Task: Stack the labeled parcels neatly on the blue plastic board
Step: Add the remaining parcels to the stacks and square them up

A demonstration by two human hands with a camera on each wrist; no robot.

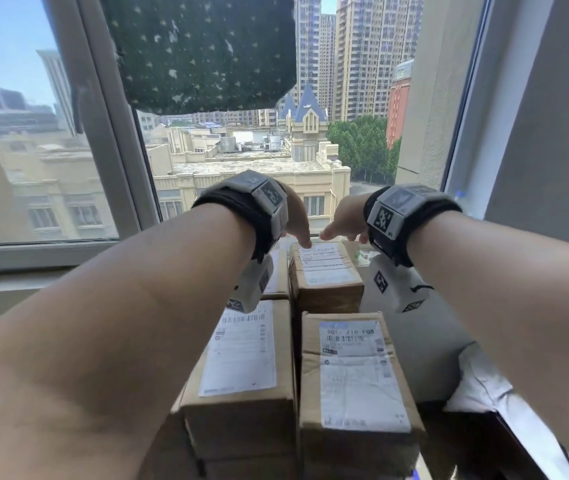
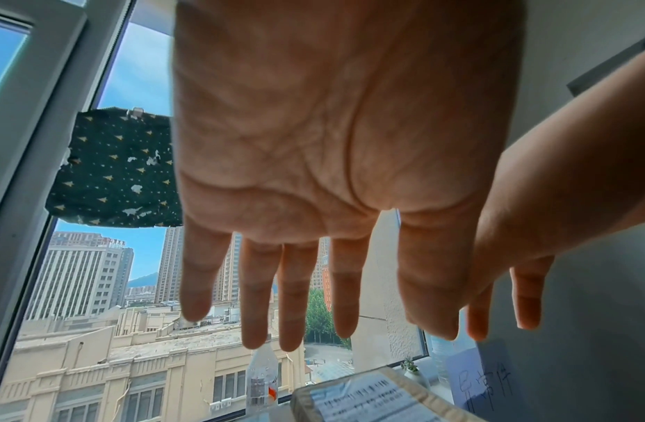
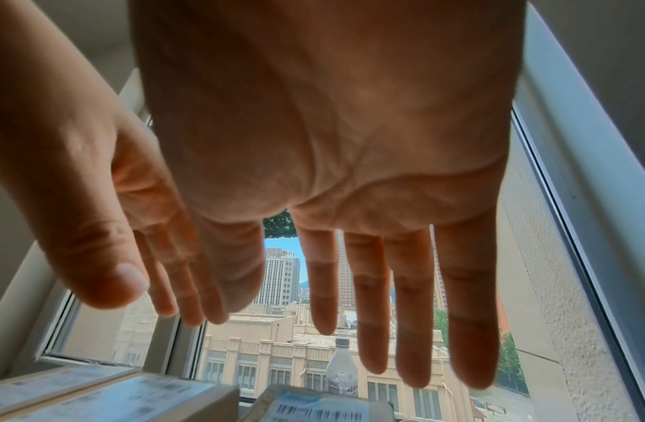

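Note:
Several brown cardboard parcels with white labels stand packed together below me. The near left parcel (image 1: 241, 358) and near right parcel (image 1: 352, 375) lie side by side. Behind them are the far right parcel (image 1: 324, 268) and a far left parcel (image 1: 278, 271), which my left wrist mostly hides. My left hand (image 1: 302, 233) and right hand (image 1: 338, 230) hover side by side over the far right parcel's back edge. The left hand (image 2: 292, 285) and right hand (image 3: 386, 299) both have straight, spread fingers and hold nothing. The parcels cover the blue board.
A window with a grey frame (image 1: 117, 161) is just beyond the parcels, with a dark star-patterned cloth (image 1: 203, 53) hanging on it. A clear plastic bottle (image 2: 263, 379) and a small potted plant (image 2: 411, 368) stand on the sill. A grey and white plastic bag (image 1: 477, 386) lies to the right.

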